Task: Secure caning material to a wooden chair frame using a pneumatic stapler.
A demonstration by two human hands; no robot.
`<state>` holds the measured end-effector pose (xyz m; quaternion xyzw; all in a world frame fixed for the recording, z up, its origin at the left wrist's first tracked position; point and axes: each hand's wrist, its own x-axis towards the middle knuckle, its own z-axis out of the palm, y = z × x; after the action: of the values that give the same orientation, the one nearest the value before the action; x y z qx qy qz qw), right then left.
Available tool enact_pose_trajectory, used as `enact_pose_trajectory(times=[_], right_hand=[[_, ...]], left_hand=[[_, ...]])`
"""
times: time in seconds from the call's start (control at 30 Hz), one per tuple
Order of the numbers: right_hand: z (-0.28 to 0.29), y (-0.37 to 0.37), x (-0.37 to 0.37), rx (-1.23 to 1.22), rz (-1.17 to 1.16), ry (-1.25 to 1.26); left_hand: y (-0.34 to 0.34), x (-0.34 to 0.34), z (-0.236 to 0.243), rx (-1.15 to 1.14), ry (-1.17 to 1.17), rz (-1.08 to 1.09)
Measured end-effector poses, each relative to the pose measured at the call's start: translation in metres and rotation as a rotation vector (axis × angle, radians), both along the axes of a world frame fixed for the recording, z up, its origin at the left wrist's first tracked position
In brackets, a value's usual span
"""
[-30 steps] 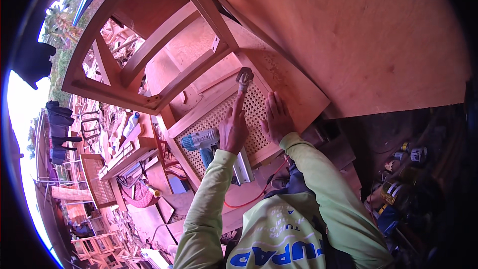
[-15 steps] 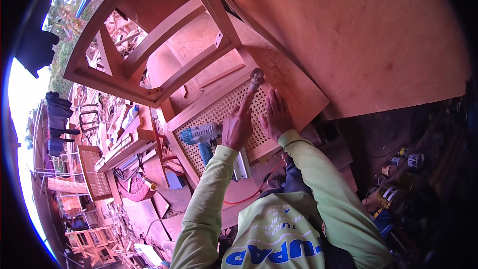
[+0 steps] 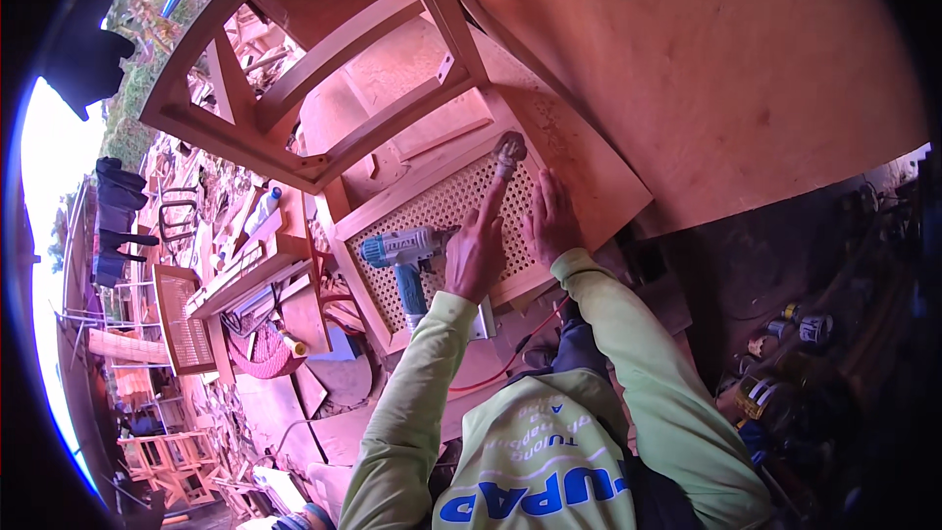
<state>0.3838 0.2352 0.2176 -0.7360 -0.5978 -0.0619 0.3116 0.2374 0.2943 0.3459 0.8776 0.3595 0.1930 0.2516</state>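
Observation:
My left hand (image 3: 476,255) grips a small brush-like tool (image 3: 510,149), index finger stretched along it, its dark head at the upper right corner of a wood-framed woven cane panel (image 3: 412,206). My right hand (image 3: 549,221) rests open along the panel's right side, fingers extended. A teal and silver power nailer (image 3: 397,253) lies on the cane, just left of my left hand and partly hidden by it.
An open wooden frame (image 3: 324,98) stands beyond the panel, and a large plywood sheet (image 3: 716,69) fills the upper right. Stacked boards (image 3: 245,275) and scraps lie left. A red hose (image 3: 510,368) runs below the panel; cans (image 3: 814,329) sit lower right.
My left hand and the brush-like tool have moved right along the panel, exposing more of the nailer. The view has shifted slightly; my right hand stays open by the panel's edge.

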Motion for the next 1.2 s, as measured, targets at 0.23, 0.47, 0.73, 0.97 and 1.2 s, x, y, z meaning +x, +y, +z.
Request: enact_pose_trajectory(times=[0.23,0.47,0.73,0.97,1.2], right_hand=[[-0.012,0.000,0.001,0.051,0.011,0.070],[-0.013,0.008,0.031,0.119,0.154,0.245],[0.039,-0.009,0.105,-0.585,0.580,-0.096],[0.041,0.034,0.091,-0.706,0.531,-0.340],[0.060,0.042,0.089,-0.837,0.419,-0.324]], left_hand=[[0.001,-0.013,-0.001,-0.039,-0.032,-0.018],[-0.083,-0.066,0.019,-0.150,-0.176,0.093],[-0.129,-0.092,-0.004,-0.251,-0.098,0.091],[-0.132,-0.079,-0.026,-0.148,0.011,-0.022],[-0.135,-0.068,-0.034,-0.109,0.107,-0.078]])
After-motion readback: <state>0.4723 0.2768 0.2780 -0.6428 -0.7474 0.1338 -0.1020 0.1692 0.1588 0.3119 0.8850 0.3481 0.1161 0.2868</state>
